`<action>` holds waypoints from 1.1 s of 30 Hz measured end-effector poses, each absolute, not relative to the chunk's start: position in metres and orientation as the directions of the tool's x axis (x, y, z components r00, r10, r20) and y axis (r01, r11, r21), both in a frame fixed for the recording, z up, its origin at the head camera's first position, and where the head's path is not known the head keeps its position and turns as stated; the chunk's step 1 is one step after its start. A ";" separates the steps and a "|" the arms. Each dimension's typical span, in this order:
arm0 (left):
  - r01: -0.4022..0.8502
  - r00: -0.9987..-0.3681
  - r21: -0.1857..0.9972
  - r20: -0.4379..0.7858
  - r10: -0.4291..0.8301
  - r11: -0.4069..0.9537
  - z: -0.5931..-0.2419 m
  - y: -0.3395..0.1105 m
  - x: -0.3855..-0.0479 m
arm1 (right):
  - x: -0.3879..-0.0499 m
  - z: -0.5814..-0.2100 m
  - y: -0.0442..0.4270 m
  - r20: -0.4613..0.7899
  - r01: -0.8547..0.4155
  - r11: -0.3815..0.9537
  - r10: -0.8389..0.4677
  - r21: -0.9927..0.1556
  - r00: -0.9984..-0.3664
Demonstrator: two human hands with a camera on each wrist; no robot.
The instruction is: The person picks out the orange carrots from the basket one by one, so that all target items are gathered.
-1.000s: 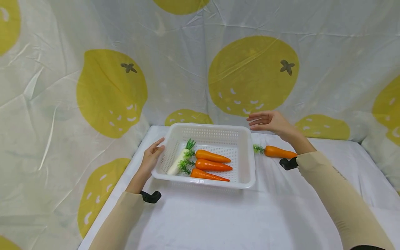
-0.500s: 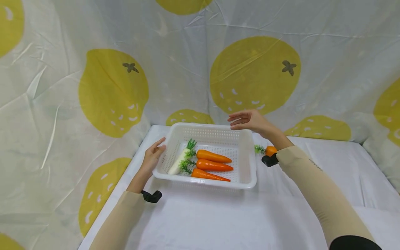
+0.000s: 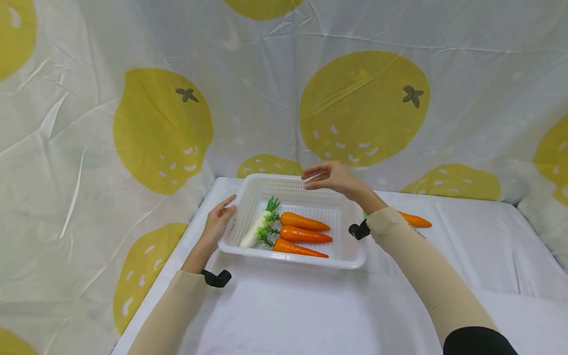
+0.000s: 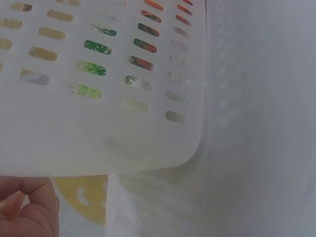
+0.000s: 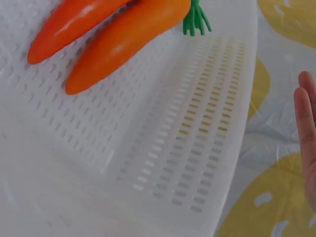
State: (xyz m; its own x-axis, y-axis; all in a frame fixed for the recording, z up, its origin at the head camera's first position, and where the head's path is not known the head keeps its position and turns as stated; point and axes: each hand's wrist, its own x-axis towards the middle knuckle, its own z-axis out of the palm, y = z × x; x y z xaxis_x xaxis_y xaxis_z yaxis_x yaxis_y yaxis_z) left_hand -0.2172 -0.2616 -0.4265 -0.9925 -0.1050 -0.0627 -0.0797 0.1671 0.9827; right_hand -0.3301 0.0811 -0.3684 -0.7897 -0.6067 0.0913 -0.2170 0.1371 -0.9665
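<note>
A white perforated plastic basket (image 3: 346, 246) holds three orange carrots (image 3: 307, 234) and a white radish (image 3: 256, 229) with green leaves. The radish lies along the left side, with the carrots' leafy ends against it. My left hand (image 3: 214, 224) is at the basket's left rim, fingers loosely bent; whether it touches the rim is hard to tell. Over the back rim, right of its middle, hovers my right hand (image 3: 334, 178), fingers extended and nothing held. In the right wrist view, that hand's fingers (image 5: 307, 118) show at the right edge, apart from the basket.
Another carrot (image 3: 416, 220) lies on the white table cloth (image 3: 301, 310) right of the basket, partly hidden by my right sleeve. A lemon-print curtain (image 3: 257, 98) stands behind and at the left of the table. Black cameras (image 3: 217, 278) sit on both wrists.
My right hand has moved left, from beyond the basket's right back corner to over its back rim. My left hand, the basket and the vegetables stay put.
</note>
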 end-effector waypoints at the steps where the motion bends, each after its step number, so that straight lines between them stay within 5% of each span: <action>1: -0.075 -0.993 0.984 -0.058 -0.107 0.163 -0.430 -0.263 -0.219 | -0.330 -0.370 0.078 0.085 -0.214 0.144 -0.605 -0.966 -0.792; 7: -0.047 -0.991 0.984 -0.024 -0.129 0.174 -0.456 -0.272 -0.232 | -0.331 -0.385 0.063 0.067 -0.197 0.153 -0.600 -0.968 -0.797; 33: -0.021 -0.991 0.985 0.003 -0.137 0.173 -0.457 -0.272 -0.232 | -0.332 -0.438 0.037 -0.138 -0.110 0.368 -0.584 -0.923 -0.800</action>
State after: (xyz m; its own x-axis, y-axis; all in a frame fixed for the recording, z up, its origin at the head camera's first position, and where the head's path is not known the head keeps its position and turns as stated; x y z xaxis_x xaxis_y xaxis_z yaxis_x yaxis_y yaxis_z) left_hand -0.2322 -0.2721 -0.4569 -0.9905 -0.1372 0.0033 -0.0207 0.1728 0.9847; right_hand -0.3320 0.0371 -0.4384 -0.7997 -0.5844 -0.1379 -0.1099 0.3682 -0.9233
